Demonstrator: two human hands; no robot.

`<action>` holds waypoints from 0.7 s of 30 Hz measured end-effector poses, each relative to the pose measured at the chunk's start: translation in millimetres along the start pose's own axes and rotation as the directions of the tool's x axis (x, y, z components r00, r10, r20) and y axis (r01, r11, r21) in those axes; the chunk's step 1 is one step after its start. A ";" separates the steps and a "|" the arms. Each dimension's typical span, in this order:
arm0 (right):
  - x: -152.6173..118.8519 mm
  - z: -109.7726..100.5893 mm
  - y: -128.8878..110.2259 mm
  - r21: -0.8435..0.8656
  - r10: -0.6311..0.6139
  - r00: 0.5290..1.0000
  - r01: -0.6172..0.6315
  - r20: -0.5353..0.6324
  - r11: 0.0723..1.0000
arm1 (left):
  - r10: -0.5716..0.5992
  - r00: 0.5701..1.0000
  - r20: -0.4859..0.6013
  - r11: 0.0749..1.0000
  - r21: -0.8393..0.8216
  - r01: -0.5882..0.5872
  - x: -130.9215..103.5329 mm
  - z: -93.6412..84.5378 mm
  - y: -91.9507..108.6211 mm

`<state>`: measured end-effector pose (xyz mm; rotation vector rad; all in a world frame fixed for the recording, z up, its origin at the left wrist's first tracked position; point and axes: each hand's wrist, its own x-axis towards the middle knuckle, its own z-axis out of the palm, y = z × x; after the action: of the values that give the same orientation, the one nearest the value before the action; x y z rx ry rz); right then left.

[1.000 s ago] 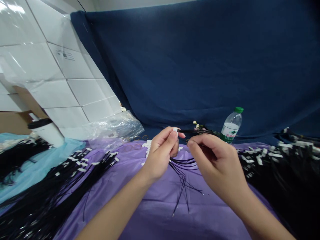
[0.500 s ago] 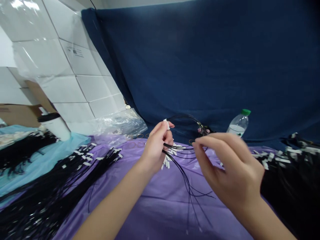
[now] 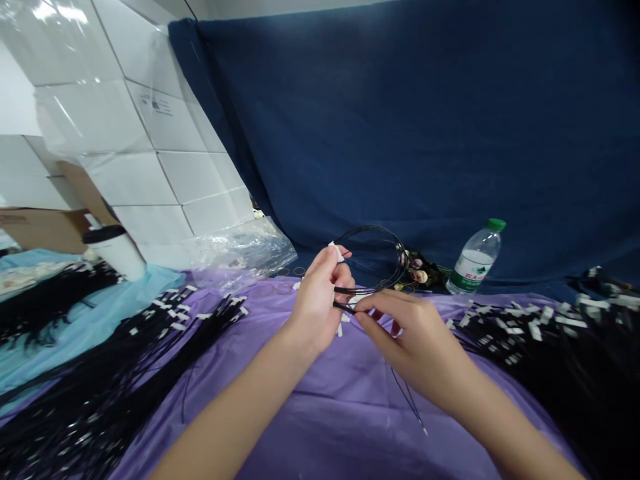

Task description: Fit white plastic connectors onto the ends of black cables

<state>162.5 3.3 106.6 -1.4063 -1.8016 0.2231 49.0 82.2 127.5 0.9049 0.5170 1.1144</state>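
A looped bundle of thin black cables (image 3: 376, 230) is in my left hand (image 3: 320, 300), whose fingers are closed round it. A white end piece (image 3: 337, 251) sticks up between that hand's thumb and forefinger. My right hand (image 3: 407, 327) pinches the lower strands just right of the left hand, with thumb and forefinger together. Loose cable ends (image 3: 413, 407) hang below the right hand over the purple cloth (image 3: 320, 420). White tabs (image 3: 343, 325) show partly behind the left hand.
Heaps of black cables with white ends lie at left (image 3: 100, 380) and right (image 3: 565, 360). A water bottle (image 3: 475, 257) with a green cap stands at the back right, beside artificial flowers (image 3: 419, 275). A lidded white cup (image 3: 117, 252) and clear plastic (image 3: 240, 247) are at back left.
My right hand has moved left and inward to the strands beside my left hand and now pinches them. The left hand keeps its hold, and the cable loop looks rounder.
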 end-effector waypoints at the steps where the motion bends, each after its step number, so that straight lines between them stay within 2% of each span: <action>1: 0.2 0.5 -0.5 0.016 0.007 1.000 -0.007 0.004 1.000 | 0.006 1.000 0.005 1.000 0.006 -0.006 -0.4 -0.1 -1.1; 9: 1.3 2.4 0.0 0.177 0.051 0.995 -0.065 0.081 0.982 | 0.005 0.999 0.036 0.997 0.083 -0.008 0.2 -0.4 -7.4; 13: 3.3 1.8 3.9 0.262 0.105 0.986 -0.137 0.133 0.955 | 0.020 0.999 0.045 0.991 0.132 -0.026 1.5 0.2 -9.9; 18: 5.2 0.6 4.5 0.444 0.218 0.951 -0.297 0.221 0.845 | 0.060 0.995 0.080 0.978 0.194 -0.075 2.8 -1.4 -11.9; 21: 6.3 -2.8 2.4 0.567 0.249 0.918 -0.389 0.310 0.726 | 0.078 0.991 0.106 0.969 0.226 -0.101 4.4 -3.9 -11.9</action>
<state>165.9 8.8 110.1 -1.2143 -1.4184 1.0939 54.1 85.7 115.8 1.1897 0.5375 1.1004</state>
